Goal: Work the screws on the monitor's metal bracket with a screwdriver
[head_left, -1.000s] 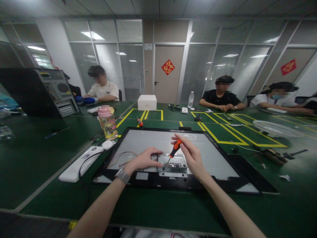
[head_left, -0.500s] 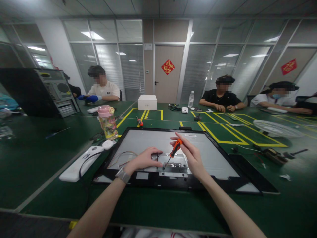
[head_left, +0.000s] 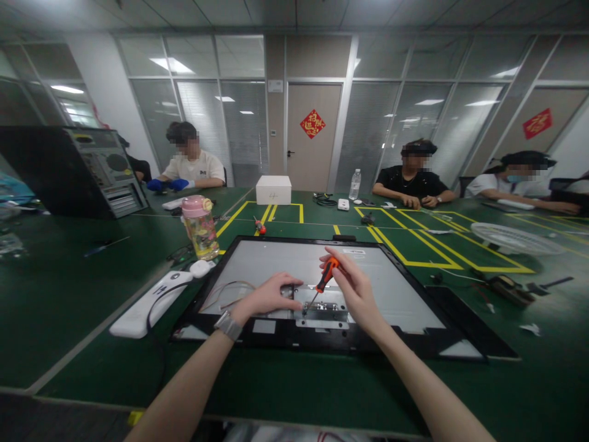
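Observation:
A display panel [head_left: 391, 288] with a grey back and black frame lies flat before me. On its near middle sits a silver metal bracket [head_left: 322, 322]. My left hand [head_left: 271, 293] holds the bracket's left end, thumb and fingers curved around it. An orange and black screwdriver [head_left: 327, 275] tilts over the bracket, its tip down near the bracket's left part. My right hand [head_left: 354, 285] has the handle between thumb and fingers; whether the tip sits in a screw is too small to tell. Thin wires [head_left: 225, 288] run left of the bracket.
A white power bank-like case [head_left: 147, 307] with a black cable and a pink-lidded bottle [head_left: 200, 227] stand left. Behind the panel are a white box [head_left: 273, 190] and a small red tool [head_left: 260, 227]. A computer tower [head_left: 69, 172] stands far left. Several people sit across the green table [head_left: 322, 393].
The right hand's fingers have shifted slightly around the screwdriver handle. My left hand and the panel stay in place. Across the table, a person's blue-gloved hands have moved slightly.

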Action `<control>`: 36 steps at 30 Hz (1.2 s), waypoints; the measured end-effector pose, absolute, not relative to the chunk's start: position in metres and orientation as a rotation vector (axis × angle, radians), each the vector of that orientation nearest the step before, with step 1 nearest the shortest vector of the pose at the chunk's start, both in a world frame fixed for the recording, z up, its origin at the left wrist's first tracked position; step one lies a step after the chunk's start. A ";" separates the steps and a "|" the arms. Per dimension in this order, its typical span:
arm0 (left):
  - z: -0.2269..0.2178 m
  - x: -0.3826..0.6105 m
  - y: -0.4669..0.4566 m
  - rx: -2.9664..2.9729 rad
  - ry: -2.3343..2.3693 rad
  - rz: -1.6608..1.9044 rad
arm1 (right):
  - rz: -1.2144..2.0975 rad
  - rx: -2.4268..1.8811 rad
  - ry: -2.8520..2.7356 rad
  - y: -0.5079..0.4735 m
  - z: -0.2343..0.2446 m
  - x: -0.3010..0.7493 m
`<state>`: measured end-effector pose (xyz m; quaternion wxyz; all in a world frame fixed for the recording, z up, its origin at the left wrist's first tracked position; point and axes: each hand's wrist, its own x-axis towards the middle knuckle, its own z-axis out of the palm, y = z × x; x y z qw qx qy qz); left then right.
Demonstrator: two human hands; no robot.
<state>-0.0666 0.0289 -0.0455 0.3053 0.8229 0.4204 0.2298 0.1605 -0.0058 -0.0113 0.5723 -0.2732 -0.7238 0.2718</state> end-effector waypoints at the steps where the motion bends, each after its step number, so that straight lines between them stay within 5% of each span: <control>1: -0.045 -0.066 0.029 2.179 1.112 0.608 | 0.668 -0.629 -1.688 -0.006 -0.012 0.160; 36: -0.047 -0.067 0.029 2.162 1.117 0.618 | 1.035 -0.574 -1.567 0.004 -0.013 0.167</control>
